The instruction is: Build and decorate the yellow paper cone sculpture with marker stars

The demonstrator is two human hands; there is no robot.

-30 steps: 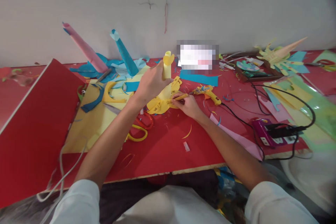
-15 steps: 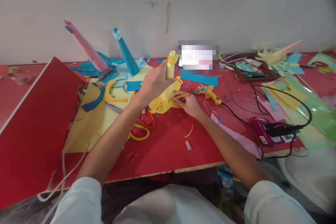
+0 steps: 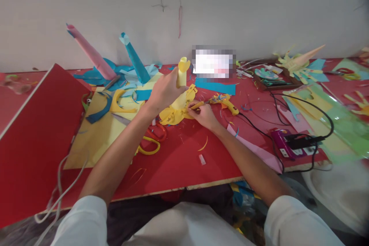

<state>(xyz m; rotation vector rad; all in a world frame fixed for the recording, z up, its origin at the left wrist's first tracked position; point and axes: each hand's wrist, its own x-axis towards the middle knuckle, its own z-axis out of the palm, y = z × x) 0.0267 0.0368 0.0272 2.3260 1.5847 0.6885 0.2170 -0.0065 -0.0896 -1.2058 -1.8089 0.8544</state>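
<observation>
My left hand (image 3: pixel 165 90) is wrapped round the upright yellow paper tube (image 3: pixel 181 78), below its curled top. The tube stands on a rounded yellow paper base (image 3: pixel 174 115) marked with small dark star shapes. In my right hand (image 3: pixel 204 115) is a yellow pencil (image 3: pixel 196 105), pinched near its tip, which points at the right part of the base. A yellow glue gun (image 3: pixel 229 104) lies just right of that hand. Scissors with red handles (image 3: pixel 158 132) and others with yellow handles (image 3: pixel 150 147) lie below my left forearm.
Pink (image 3: pixel 93 54) and blue (image 3: pixel 135 59) paper cones stand at the back left. A red board (image 3: pixel 34 138) rises at the left. Right of centre are a tray (image 3: pixel 276 84), a purple power box (image 3: pixel 288 144) with black cables, and paper sheets. A blurred bright screen (image 3: pixel 215 63) is at the back.
The whole view has shifted slightly, so things appear a little further left. Both hands keep their holds on the tube and the pencil.
</observation>
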